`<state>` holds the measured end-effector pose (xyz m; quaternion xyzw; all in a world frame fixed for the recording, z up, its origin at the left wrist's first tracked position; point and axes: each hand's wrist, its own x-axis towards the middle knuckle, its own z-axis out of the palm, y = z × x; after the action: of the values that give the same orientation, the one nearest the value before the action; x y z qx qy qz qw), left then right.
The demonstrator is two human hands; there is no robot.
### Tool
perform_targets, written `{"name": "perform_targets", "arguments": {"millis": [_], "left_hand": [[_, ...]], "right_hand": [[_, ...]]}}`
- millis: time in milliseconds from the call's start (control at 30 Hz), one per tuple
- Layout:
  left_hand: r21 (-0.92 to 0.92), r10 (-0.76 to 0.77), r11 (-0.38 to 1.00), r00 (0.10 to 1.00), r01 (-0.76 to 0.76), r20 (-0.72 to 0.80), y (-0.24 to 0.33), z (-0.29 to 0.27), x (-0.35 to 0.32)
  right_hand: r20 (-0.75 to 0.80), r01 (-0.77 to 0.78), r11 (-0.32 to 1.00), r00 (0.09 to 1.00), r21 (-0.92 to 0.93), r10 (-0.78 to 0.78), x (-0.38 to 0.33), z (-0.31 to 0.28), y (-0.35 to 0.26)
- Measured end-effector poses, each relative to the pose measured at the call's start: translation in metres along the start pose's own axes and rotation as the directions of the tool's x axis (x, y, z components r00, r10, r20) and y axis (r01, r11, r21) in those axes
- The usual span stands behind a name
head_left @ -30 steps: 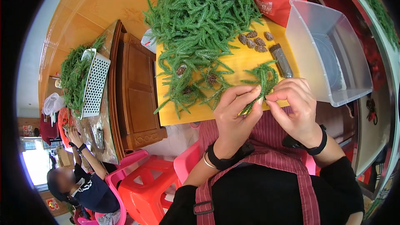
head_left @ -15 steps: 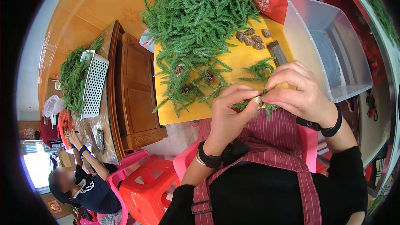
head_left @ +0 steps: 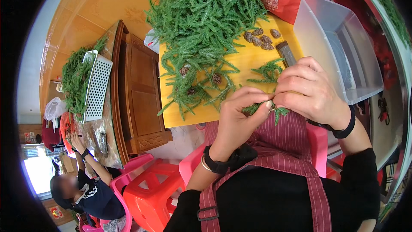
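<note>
Evidently, a green sprig [head_left: 281, 111] is pinched by the left hand [head_left: 241, 114], thumb and forefinger closed, at five o'clock from the green pile [head_left: 206, 17]; at two o'clock from that hand, by the right hand [head_left: 308, 89], it is apparently pinched too, fingers curled. The sprig is best steadied by the left, with gentle tension applied by the right.

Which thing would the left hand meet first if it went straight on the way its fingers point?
Most likely the right hand, just beyond the left hand, which pinches a green sprig. Depth is unclear; they may already touch.
</note>
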<state>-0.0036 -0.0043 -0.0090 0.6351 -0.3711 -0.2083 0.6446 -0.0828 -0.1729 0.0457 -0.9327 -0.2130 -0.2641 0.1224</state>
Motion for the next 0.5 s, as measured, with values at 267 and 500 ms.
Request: {"name": "perform_targets", "arguments": {"millis": [267,500], "left_hand": [[0.160,0.128,0.981,0.983,-0.106,-0.134,-0.001,0.009,-0.001],[0.374,0.352,0.890,0.914,-0.260,-0.203,-0.001,0.010,0.000]], "right_hand": [[0.026,-0.234,0.964,0.972,0.126,0.232,-0.002,0.005,-0.006],[0.161,-0.463,0.831,0.886,0.308,0.434,-0.002,0.006,-0.006]]}}
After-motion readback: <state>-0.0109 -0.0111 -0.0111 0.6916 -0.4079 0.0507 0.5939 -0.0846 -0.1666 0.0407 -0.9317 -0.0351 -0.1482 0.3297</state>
